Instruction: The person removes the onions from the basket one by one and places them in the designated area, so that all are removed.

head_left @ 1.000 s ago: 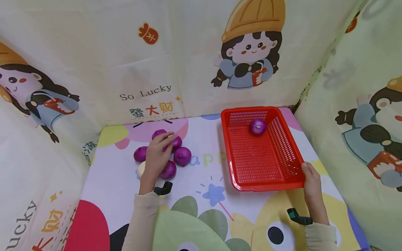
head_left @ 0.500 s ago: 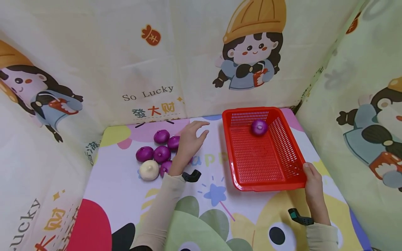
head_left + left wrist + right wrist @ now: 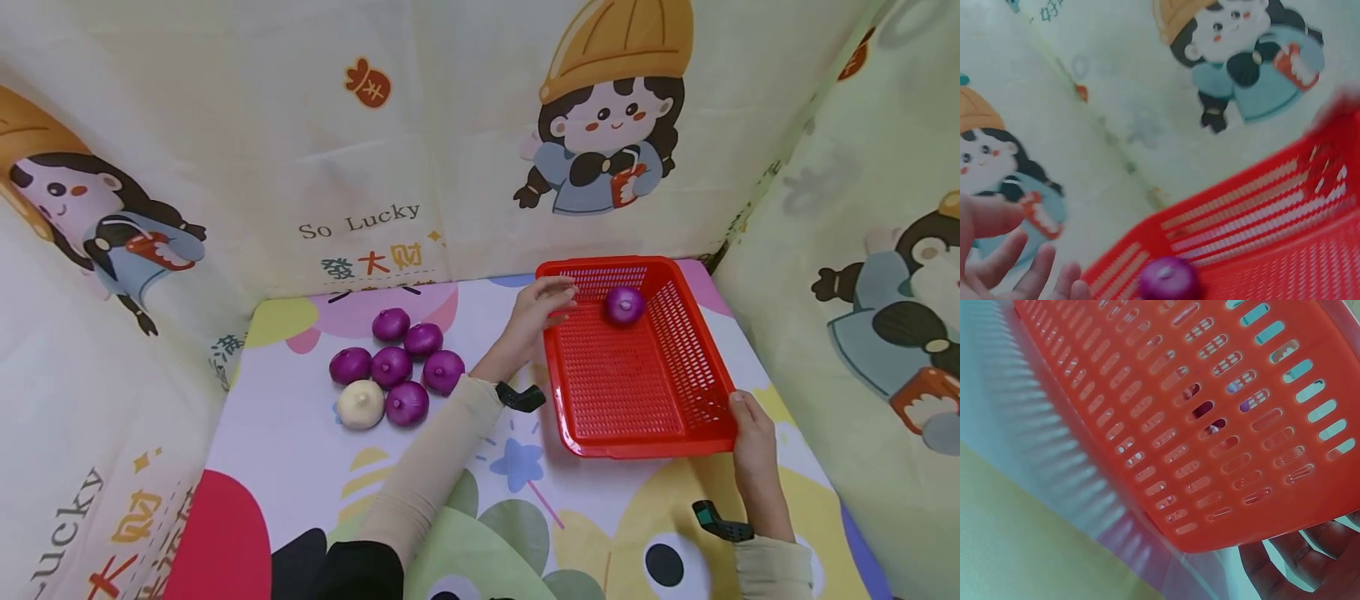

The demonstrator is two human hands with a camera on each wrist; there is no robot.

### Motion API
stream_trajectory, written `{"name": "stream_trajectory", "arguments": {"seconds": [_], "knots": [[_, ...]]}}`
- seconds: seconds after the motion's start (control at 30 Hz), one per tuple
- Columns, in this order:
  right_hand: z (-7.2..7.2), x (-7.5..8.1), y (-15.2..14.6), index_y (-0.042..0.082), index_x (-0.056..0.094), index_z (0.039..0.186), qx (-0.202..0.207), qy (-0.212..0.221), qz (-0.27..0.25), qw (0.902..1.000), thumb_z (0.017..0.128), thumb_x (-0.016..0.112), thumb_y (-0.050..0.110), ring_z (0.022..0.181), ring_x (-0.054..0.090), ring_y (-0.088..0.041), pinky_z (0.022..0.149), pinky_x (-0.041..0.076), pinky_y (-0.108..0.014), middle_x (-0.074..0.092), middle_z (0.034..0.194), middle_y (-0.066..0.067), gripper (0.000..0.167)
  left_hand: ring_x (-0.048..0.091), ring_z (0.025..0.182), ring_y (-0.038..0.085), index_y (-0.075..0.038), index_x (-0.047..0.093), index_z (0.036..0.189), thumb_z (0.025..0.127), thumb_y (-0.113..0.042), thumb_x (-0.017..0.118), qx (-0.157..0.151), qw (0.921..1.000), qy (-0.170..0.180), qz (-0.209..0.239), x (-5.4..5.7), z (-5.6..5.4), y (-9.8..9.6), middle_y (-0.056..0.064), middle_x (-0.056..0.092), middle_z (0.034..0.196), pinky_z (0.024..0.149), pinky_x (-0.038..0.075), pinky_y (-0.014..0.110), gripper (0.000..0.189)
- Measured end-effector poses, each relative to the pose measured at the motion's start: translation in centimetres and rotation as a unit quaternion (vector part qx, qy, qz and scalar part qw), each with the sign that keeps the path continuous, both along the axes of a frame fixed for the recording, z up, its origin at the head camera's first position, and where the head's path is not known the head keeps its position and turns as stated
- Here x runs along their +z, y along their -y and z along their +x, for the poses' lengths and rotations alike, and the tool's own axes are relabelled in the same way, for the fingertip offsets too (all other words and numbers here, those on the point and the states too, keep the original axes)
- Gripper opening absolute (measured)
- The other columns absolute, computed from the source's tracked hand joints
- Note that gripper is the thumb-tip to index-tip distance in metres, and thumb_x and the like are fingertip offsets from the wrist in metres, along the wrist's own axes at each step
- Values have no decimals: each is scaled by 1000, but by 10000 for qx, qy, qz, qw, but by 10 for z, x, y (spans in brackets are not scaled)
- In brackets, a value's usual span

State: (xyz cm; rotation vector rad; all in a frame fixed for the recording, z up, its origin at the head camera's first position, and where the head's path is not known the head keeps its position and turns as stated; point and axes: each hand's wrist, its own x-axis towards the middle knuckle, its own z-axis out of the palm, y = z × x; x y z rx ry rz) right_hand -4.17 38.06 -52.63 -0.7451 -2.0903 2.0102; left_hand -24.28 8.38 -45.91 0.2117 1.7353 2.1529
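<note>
My left hand (image 3: pixel 534 321) hovers at the left rim of a red plastic basket (image 3: pixel 551 375), its fingers loosely bent. The left wrist view shows these fingers (image 3: pixel 1035 272) apart from each other and holding nothing. Inside the basket, by its far wall, sits one purple onion (image 3: pixel 624 306), also visible in the left wrist view. My right hand (image 3: pixel 753 437) grips the basket rim at the near right corner; in the right wrist view its fingers (image 3: pixel 1300 553) are partly cut off by the frame edge.
Several purple onions (image 3: pixel 392 367) lie clustered on the left of the patterned tabletop (image 3: pixel 262 425). A white onion-like bulb (image 3: pixel 361 405) lies at the cluster's near side. Printed cloth walls (image 3: pixel 465 150) enclose the table at the back and sides.
My left hand has moved right, from above the onion cluster to the basket's left rim, with nothing in it. The right hand keeps its grip, and the onions stay where they were.
</note>
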Motion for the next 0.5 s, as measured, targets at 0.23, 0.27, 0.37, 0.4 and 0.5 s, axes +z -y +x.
{"name": "stream_trajectory", "arguments": {"seconds": [0.23,0.27,0.37,0.4,0.5], "knots": [[-2,-1,0,21,55,119,25,-78,-1,10000,112,42,37,71,73,-1,66,59,-15,69,96,25,22,71,104,30,-5,66,134,99,-18,70,536,9922,1089,268,-5,-3,-42,-3,72,104,81,56,27,37],[-2,-1,0,20,55,120,32,-101,-4,9999,112,42,37,71,73,-1,66,59,-15,70,96,24,23,70,98,27,-4,66,135,99,-17,70,599,9909,1183,220,-5,-2,-47,-4,71,102,82,56,29,39],[-2,-2,0,20,56,119,36,-147,1,9999,112,42,36,70,73,-2,66,59,-15,70,96,24,22,64,87,19,-3,66,133,97,-17,72,795,9858,1480,71,-6,-3,-64,-5,67,98,87,56,35,39],[-2,-2,-1,20,56,119,24,-156,-13,9999,112,42,36,70,73,-2,65,59,-15,70,95,23,22,62,86,19,-4,68,128,96,-17,73,873,9832,1604,47,-7,-4,-69,-4,66,98,87,54,36,35],[-2,-3,0,21,56,117,12,-232,-122,9997,112,43,35,69,73,-3,66,59,-15,71,94,22,21,57,89,24,-10,69,104,94,-19,76,1194,9739,1931,-12,-11,-8,-84,4,66,101,83,50,36,15]]}}
